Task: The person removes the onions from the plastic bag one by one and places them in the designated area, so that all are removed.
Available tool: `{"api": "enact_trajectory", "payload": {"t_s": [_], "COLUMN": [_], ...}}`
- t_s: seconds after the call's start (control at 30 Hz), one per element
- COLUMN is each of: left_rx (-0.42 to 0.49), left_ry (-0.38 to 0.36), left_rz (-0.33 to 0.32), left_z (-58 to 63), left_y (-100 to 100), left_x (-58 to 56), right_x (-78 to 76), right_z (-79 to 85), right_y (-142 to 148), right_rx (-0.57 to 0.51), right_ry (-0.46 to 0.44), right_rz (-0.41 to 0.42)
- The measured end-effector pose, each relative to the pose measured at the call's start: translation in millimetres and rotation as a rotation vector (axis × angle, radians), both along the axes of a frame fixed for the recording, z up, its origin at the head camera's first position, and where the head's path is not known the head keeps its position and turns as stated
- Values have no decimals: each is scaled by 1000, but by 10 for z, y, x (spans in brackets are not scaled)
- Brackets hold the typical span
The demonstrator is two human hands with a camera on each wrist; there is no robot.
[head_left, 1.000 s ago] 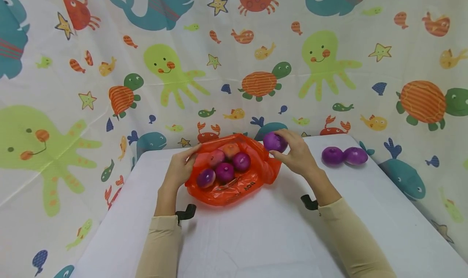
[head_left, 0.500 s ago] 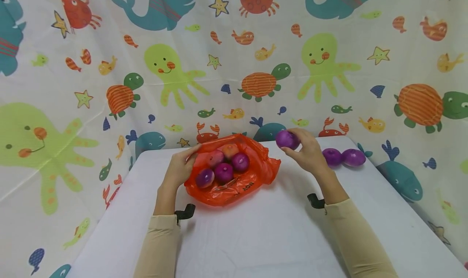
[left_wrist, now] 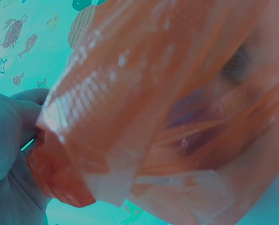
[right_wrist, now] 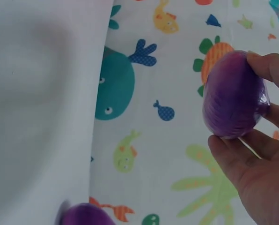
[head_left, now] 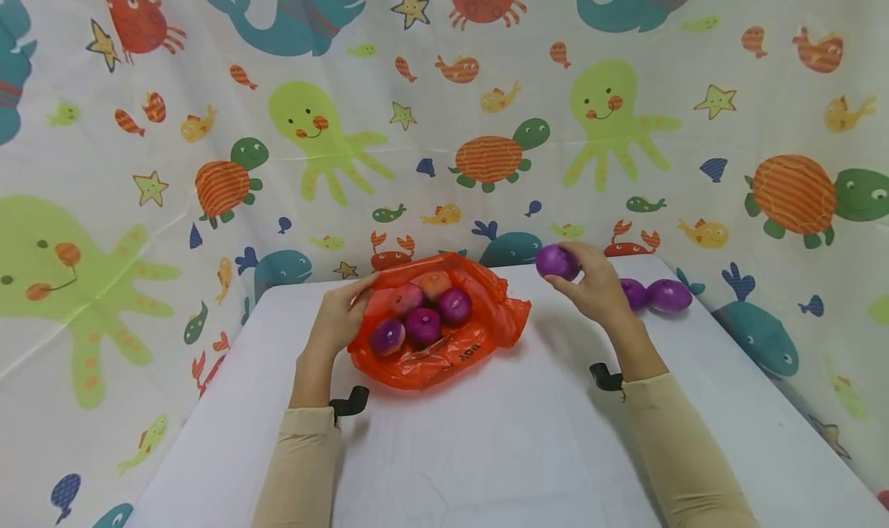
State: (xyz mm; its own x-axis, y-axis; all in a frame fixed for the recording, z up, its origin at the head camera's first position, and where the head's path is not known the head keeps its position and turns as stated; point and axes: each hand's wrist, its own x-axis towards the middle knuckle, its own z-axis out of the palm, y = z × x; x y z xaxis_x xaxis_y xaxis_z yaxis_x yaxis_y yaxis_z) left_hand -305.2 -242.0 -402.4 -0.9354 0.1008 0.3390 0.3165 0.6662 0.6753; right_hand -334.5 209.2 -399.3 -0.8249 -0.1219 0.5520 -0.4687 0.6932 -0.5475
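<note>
Purple fruit point(head_left: 556, 262) sits clamped at the right grip's point(head_left: 596, 290) fingertips point(right_wrist: 217, 144), the left grip point(head_left: 338, 319) holding a red bag point(head_left: 441, 363).

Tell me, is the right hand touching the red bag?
Apart. The head view shows a strip of white table between the right hand and the red bag.

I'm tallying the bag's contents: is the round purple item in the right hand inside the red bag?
No, the right hand holds the round purple item in the air, apart from the red bag.
</note>
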Motion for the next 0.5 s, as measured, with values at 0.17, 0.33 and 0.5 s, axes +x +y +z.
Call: {"api": "enact_trajectory", "payload": {"t_s": [0.17,0.33,0.5], "left_rx": [3,3,5], "left_ry": [-3,-14,-14], "left_rz": [4,6,8], "left_z": [0,1,8], "left_y": [2,5,1], "left_x": [-2,2,7], "right_x": [-6,-2,-11], "right_z": [-13,-25,-37], "right_y": [48,92,134], "right_rx": [18,25,28], "right_ry": [-38,-69,-90], "right_rz": [-19,-35,-44]}}
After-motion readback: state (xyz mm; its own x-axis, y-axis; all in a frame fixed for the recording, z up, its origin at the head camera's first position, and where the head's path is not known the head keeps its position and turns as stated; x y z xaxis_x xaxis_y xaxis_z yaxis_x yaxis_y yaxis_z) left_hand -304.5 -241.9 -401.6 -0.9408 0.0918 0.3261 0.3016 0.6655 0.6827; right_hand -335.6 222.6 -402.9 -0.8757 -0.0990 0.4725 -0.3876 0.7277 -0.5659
